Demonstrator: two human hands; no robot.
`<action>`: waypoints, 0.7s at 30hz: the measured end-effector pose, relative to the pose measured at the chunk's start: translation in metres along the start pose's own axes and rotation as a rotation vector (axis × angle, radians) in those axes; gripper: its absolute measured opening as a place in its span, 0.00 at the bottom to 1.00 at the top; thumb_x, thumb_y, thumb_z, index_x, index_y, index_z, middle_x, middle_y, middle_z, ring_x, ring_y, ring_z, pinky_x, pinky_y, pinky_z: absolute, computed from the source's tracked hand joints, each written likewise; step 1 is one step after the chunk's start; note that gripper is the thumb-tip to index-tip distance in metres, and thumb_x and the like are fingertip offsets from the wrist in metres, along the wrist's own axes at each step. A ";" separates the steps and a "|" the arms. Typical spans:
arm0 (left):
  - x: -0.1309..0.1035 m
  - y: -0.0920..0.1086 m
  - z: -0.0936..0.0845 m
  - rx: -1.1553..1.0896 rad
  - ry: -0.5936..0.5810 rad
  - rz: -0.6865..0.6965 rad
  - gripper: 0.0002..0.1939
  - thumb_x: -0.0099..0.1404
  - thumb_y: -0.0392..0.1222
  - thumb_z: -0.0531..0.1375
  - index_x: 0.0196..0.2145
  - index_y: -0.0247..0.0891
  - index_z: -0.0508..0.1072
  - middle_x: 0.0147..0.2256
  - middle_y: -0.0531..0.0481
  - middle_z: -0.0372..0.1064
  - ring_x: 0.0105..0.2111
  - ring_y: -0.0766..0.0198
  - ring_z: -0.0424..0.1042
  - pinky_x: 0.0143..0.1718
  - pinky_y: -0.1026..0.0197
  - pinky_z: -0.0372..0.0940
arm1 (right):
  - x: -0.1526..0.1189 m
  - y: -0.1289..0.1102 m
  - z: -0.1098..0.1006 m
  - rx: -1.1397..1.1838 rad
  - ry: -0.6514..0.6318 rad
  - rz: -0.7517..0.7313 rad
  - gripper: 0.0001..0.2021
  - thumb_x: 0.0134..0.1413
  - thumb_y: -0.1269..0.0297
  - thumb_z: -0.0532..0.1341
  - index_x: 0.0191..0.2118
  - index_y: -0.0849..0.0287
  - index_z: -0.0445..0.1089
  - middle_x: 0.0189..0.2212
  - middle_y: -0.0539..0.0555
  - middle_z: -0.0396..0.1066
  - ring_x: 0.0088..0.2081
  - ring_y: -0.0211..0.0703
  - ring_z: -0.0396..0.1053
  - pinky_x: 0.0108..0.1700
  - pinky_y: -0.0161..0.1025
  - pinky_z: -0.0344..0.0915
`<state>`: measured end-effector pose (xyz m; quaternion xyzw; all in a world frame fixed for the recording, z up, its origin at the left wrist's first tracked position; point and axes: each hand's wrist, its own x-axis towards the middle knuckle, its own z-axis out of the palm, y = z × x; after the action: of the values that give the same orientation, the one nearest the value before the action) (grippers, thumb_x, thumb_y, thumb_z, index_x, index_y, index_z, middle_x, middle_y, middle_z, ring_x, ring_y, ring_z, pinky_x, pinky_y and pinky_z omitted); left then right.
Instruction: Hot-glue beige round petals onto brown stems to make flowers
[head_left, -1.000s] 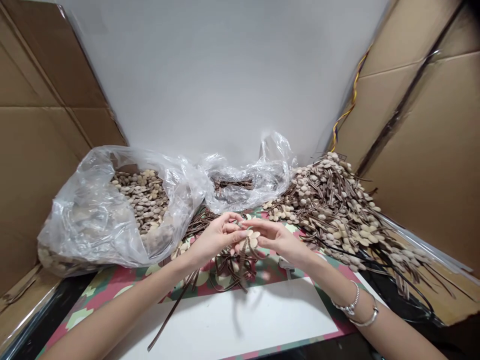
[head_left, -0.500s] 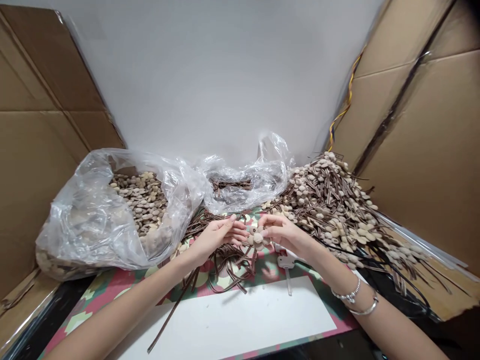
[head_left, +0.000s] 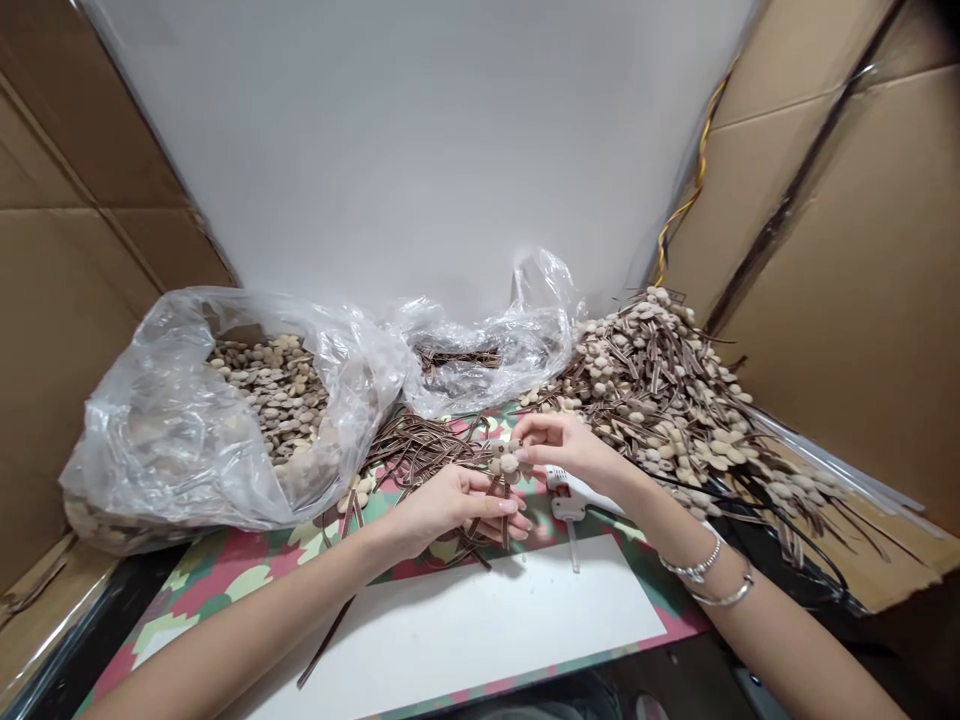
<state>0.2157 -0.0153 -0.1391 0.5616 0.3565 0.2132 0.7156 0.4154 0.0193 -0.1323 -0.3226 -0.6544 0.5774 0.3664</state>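
Between the fingers of my right hand is a beige flower-shaped piece, with brown strips hanging below it. My left hand is just below the flower, its fingers closed around those hanging strips. Behind my left hand lies a loose heap of brown striped strips on the patterned cloth. A white glue gun lies beside my right hand, its nozzle end over the white board.
At the left stands a clear plastic bag of beige flower pieces. A smaller plastic bag with strips sits at the back. Flowers with strips are piled at the right. Cardboard walls flank both sides.
My left hand has moved down and right, from beside the flower to the strips under it, and its fingers have closed. My right hand has shifted slightly left and up with the flower.
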 end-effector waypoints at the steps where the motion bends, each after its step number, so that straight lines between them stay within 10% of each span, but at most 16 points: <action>1: 0.000 0.000 0.000 0.001 -0.002 -0.019 0.15 0.54 0.45 0.63 0.35 0.31 0.76 0.36 0.41 0.75 0.37 0.56 0.73 0.42 0.56 0.66 | 0.000 0.000 0.000 0.015 0.006 -0.012 0.09 0.43 0.64 0.65 0.31 0.60 0.67 0.23 0.47 0.65 0.23 0.33 0.62 0.24 0.31 0.59; 10: -0.003 -0.002 -0.001 0.089 -0.102 -0.101 0.18 0.53 0.48 0.63 0.35 0.29 0.75 0.35 0.39 0.74 0.33 0.59 0.74 0.38 0.58 0.67 | -0.004 -0.020 -0.018 -0.134 0.042 -0.091 0.11 0.47 0.61 0.64 0.35 0.62 0.70 0.25 0.51 0.70 0.24 0.34 0.66 0.27 0.33 0.62; 14: -0.017 0.002 -0.019 0.216 -0.035 -0.039 0.16 0.59 0.51 0.57 0.35 0.33 0.70 0.28 0.45 0.73 0.27 0.64 0.73 0.28 0.65 0.64 | -0.017 -0.076 -0.078 -0.517 0.160 -0.144 0.15 0.48 0.58 0.62 0.39 0.62 0.70 0.31 0.55 0.73 0.31 0.37 0.69 0.31 0.34 0.65; 18: -0.036 0.002 -0.051 0.344 0.206 0.095 0.15 0.62 0.52 0.52 0.32 0.37 0.63 0.20 0.55 0.65 0.16 0.70 0.63 0.19 0.68 0.56 | -0.011 -0.132 -0.160 -0.972 0.469 -0.065 0.27 0.44 0.53 0.60 0.44 0.72 0.66 0.30 0.59 0.72 0.30 0.37 0.70 0.30 0.34 0.62; 21: -0.054 0.004 -0.074 0.497 0.513 0.242 0.14 0.64 0.52 0.50 0.32 0.38 0.62 0.17 0.59 0.58 0.15 0.71 0.57 0.18 0.69 0.53 | 0.012 -0.152 -0.203 -1.186 0.471 0.066 0.34 0.49 0.50 0.45 0.43 0.85 0.65 0.26 0.59 0.71 0.30 0.36 0.69 0.30 0.35 0.57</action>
<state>0.1251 -0.0043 -0.1288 0.6846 0.4960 0.3369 0.4145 0.5823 0.1158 0.0326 -0.6088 -0.7544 0.0418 0.2417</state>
